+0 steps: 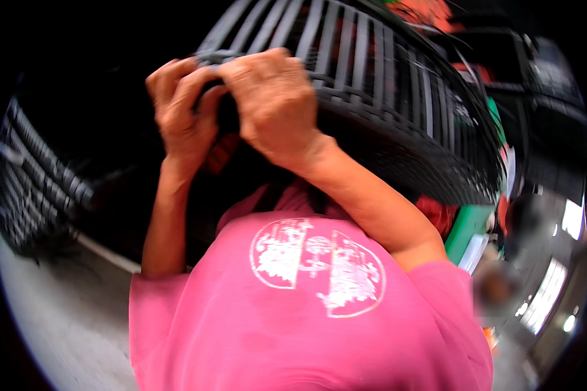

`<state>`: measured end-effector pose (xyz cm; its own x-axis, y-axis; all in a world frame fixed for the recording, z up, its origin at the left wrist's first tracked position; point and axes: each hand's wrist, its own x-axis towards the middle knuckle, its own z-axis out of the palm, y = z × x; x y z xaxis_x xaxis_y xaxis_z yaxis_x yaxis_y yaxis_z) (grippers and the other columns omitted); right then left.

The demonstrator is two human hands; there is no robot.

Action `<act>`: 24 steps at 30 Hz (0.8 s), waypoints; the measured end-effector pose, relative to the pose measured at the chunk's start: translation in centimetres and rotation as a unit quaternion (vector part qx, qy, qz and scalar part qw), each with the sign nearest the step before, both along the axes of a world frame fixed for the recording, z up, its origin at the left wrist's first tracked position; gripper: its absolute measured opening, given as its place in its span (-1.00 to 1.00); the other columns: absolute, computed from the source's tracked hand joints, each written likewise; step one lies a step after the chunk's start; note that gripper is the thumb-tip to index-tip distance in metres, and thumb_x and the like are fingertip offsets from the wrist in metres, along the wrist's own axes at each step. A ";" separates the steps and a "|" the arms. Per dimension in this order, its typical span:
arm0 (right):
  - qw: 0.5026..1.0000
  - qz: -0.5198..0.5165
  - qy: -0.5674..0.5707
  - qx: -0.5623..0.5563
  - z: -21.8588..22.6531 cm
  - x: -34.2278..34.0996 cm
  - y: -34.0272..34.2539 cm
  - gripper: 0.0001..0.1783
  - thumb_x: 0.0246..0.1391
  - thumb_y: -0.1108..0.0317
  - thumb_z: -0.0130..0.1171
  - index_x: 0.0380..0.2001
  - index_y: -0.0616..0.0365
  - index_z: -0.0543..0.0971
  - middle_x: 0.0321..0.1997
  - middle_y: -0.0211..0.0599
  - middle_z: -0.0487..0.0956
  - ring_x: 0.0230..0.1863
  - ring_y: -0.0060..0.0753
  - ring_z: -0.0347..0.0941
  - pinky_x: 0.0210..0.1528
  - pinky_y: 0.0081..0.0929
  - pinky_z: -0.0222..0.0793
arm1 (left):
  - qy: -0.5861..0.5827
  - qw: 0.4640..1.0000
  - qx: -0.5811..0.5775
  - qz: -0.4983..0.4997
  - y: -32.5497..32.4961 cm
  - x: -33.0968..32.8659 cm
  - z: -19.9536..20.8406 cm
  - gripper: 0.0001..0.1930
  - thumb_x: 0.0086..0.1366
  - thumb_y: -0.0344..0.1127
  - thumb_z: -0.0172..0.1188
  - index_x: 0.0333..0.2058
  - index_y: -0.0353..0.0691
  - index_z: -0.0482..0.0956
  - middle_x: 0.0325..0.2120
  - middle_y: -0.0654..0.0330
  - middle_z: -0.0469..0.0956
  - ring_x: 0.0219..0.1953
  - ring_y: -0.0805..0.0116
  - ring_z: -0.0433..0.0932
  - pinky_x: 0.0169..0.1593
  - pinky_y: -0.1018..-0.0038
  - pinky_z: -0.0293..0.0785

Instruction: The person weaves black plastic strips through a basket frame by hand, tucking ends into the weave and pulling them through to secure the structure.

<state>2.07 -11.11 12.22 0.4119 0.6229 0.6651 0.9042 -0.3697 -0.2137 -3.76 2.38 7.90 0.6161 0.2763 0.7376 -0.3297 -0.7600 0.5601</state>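
A large dark grey basket (365,52) with flat upright slats and a woven lower band is tilted in front of me at the top. My left hand (184,107) has its fingers bent and pinched at the basket's near left edge. Right beside it, my right hand (270,104) is closed over the same edge, knuckles up. Both hands nearly touch there. A small grey strip end (216,57) shows between them; whether it belongs to the basket, I cannot tell. The fingertips are partly hidden and slightly blurred.
More dark woven baskets (39,182) lie at the left above the grey floor (78,313). To the right are a green panel (469,228), red material (437,215) and a dark rack (535,98). A blurred person (499,280) is farther off at the right.
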 end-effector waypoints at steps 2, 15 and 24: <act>0.999 0.008 0.027 0.023 0.8 0.3 -1.3 -0.67 -0.22 0.43 0.13 -0.26 0.19 0.48 -0.28 -0.25 0.45 -0.19 -0.19 0.36 -0.13 -0.30 0.25 | 0.021 1.000 -0.004 -0.012 -0.3 0.8 1.2 -0.75 -0.07 -0.54 0.30 -0.33 -0.22 0.58 -0.23 0.14 0.46 -0.10 0.16 0.37 -0.08 0.35 0.34; 0.912 -0.408 -0.006 0.039 6.9 -6.1 -30.4 -0.84 -0.12 0.57 0.20 -0.38 0.17 0.56 -0.25 -0.34 0.56 -0.11 -0.25 0.45 -0.01 -0.32 0.23 | 0.058 0.994 -0.094 -0.025 -5.9 2.6 7.0 -0.91 0.20 -0.58 0.14 -0.33 -0.31 0.58 -0.31 0.23 0.54 -0.31 0.50 0.48 -0.26 0.61 0.37; 0.819 -0.558 0.054 0.122 6.8 -9.7 -42.0 -0.86 -0.08 0.58 0.18 -0.37 0.21 0.56 -0.30 -0.27 0.59 -0.22 -0.24 0.51 -0.10 -0.38 0.37 | 0.166 0.836 0.059 -0.519 -28.9 11.2 15.9 -0.93 0.08 -0.60 0.16 -0.41 -0.37 0.52 -0.50 0.12 0.48 -0.49 0.30 0.46 -0.40 0.51 0.37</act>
